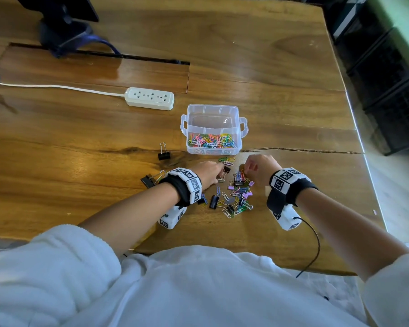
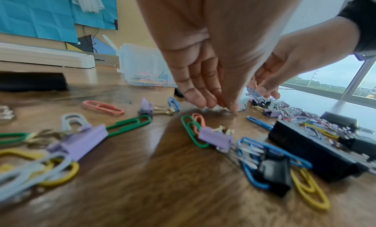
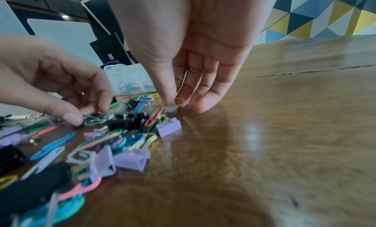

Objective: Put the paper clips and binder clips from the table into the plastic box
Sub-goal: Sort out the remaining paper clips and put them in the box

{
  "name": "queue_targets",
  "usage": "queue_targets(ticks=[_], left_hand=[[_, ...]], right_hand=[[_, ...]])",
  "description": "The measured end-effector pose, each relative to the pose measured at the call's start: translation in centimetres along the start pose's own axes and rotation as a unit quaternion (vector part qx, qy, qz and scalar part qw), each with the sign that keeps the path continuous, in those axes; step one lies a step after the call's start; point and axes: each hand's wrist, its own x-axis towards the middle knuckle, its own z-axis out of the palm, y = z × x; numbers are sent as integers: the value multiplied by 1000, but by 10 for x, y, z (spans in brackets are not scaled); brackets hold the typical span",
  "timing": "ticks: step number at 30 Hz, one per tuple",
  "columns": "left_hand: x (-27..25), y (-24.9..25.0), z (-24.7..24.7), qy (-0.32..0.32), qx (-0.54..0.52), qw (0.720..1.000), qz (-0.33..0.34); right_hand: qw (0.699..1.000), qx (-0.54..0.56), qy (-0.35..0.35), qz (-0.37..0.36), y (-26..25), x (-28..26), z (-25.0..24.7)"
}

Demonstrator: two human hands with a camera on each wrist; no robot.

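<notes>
The clear plastic box [image 1: 236, 147] stands on the wooden table, with several coloured paper clips in its near compartment. In front of it lies a loose pile of paper clips and purple and black binder clips [image 1: 236, 195]. At the pile's far left, my left hand [image 1: 221, 172] reaches down and pinches a green paper clip [image 3: 92, 120] against the table with thumb and forefinger. At the pile's far right edge, my right hand [image 3: 175, 102] pinches a yellow paper clip [image 3: 180, 101] just above the wood. In the left wrist view, the left fingertips [image 2: 230, 106] touch the tabletop.
Two black binder clips lie apart to the left, one [image 1: 164, 155] near the box and one [image 1: 148, 181] by my left wrist. A white power strip [image 1: 150, 98] lies behind the box, and a monitor stand [image 1: 64, 31] is at the far left. The table edge [image 1: 364, 161] runs along the right.
</notes>
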Motion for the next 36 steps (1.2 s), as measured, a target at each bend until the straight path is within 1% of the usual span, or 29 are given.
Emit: queue_targets(ticks=[3,6,8,10,13,17,19,21,24,25,28,32,36], left_hand=[[1,-7,-5,26,-16,1000,1],[2,-12,-12,43,-26,999,0],[6,-13,-17,57,-13,998,11],[11,-11,-22,61,11,998,26],[18,-7,-27,46,89,993,65],[29,0,-24,8,196,972,128],[32,4,-23,-18,232,963,138],[34,8,-22,-35,254,957,134],[35,7,-19,-52,241,961,126],[36,5,-20,-52,222,966,121],[33,-2,-22,-30,159,980,113],[25,-10,-21,-14,84,993,87],[20,-16,-16,24,15,998,62]], right_hand=[[1000,17,-12,-21,-6,2,-4],[997,-19,-62,-48,-10,0,-8],[994,-42,-85,-63,-12,-3,-11],[992,-53,-93,-73,-12,-6,-14],[990,-73,-98,-75,-10,-9,-14],[990,-75,-95,-68,-3,-11,-10],[990,-78,-95,-64,-1,-12,-8],[991,-81,-92,-61,0,-12,-8],[991,-80,-87,-61,-1,-13,-7],[991,-80,-87,-60,-1,-13,-7],[993,-74,-79,-49,1,-13,-6],[996,-55,-56,-33,2,-11,-5],[998,-27,-52,-16,0,-12,-5]])
